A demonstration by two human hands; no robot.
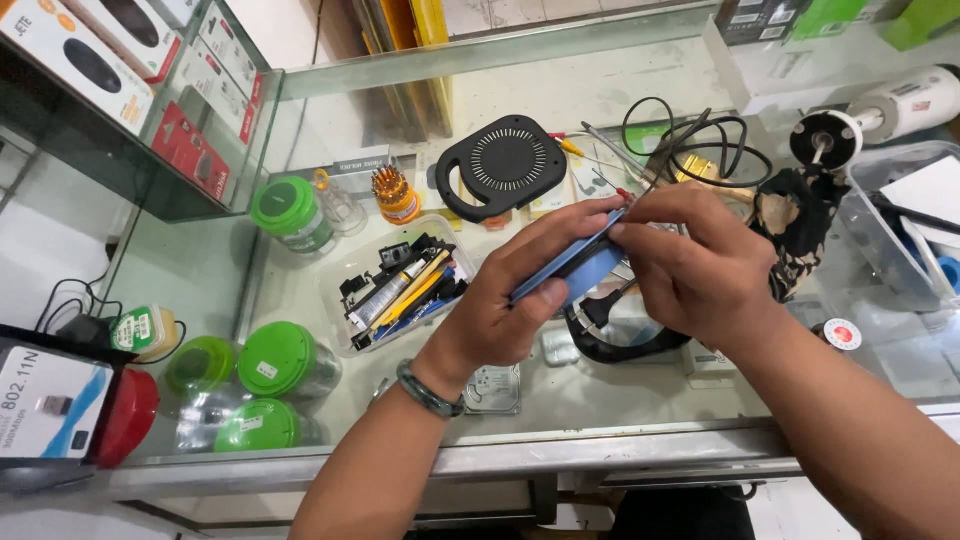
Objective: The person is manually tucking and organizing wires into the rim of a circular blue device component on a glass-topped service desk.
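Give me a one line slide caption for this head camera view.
Above a cluttered glass counter, the left hand holds a thin blue phone edge-up while the right hand pinches its top edge.

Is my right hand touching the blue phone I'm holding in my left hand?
Touching. The head view shows the right hand fingertips pressed on the blue phone edge, gripped by the left hand.

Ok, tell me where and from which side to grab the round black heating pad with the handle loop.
Take the black heating pad by its handle loop, probably coming from the near-left. The loop juts out toward that side and is open through the middle, so fingers can hook it. The disc lies flat on the glass counter, leaving little edge to pinch.
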